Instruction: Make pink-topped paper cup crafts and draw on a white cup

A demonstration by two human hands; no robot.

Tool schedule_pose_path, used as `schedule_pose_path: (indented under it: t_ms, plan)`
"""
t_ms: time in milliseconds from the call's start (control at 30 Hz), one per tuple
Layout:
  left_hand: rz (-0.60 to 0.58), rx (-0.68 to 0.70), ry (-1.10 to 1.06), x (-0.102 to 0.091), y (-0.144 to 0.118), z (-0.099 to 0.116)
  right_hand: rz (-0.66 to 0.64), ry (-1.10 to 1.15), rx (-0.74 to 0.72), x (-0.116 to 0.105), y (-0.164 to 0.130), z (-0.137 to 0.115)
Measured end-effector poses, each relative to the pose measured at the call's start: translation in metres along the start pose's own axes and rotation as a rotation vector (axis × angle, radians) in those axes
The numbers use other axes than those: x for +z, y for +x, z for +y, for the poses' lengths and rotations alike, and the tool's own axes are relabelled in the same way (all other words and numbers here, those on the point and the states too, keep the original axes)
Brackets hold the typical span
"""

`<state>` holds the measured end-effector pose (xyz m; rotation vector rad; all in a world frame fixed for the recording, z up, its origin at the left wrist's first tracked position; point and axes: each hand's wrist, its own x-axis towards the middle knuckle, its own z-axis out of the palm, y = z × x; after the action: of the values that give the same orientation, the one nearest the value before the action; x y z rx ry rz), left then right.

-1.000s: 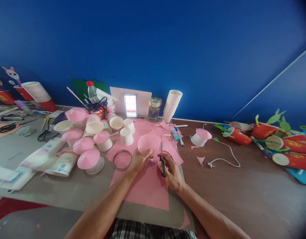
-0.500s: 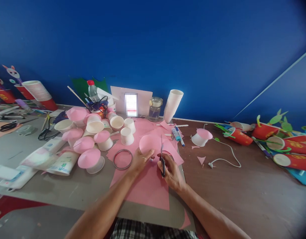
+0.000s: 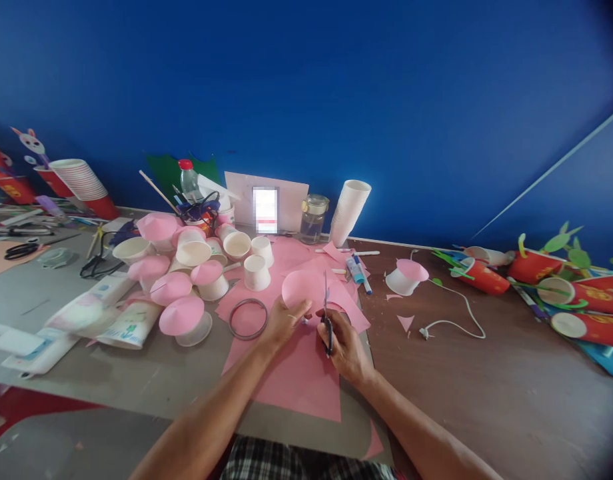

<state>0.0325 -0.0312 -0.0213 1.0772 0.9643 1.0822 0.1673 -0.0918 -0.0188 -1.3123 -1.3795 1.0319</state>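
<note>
My left hand (image 3: 285, 323) is closed on a rounded piece of pink paper (image 3: 300, 287), thumb on top near its lower edge. Dark-handled scissors (image 3: 327, 327) are in my right hand (image 3: 347, 347), blades pointing up and away from me beside the paper's right edge. Whether the blades touch the paper I cannot tell. Under both hands lie larger pink sheets (image 3: 296, 387). A dark ring (image 3: 248, 319) rests on the pink paper left of my left hand.
Several paper cups with pink cone tops (image 3: 181, 316) crowd the left side. A stack of white cups (image 3: 350, 210) and a glass jar (image 3: 314, 217) stand by the blue wall. At right are a pink-topped cup (image 3: 407, 277), a white cable (image 3: 456, 323) and red cups (image 3: 589, 323).
The whole view has shifted slightly, so everything sits a little further right. My hands keep nearly the same hold on the pink paper and the scissors.
</note>
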Motion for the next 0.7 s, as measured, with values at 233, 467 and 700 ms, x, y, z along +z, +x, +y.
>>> schedule_pose_path:
  t_ms: [233,467,700]
  plan:
    - [0.019,-0.029,-0.011,0.001,-0.001,0.003,-0.037,0.021,0.026,0.001,0.0,0.007]
    - [0.012,-0.033,-0.021,-0.001,-0.001,0.004,-0.039,0.023,0.012,0.001,0.0,0.012]
    - [0.017,-0.016,-0.037,-0.002,0.001,0.003,-0.048,0.054,-0.007,0.002,0.0,0.018]
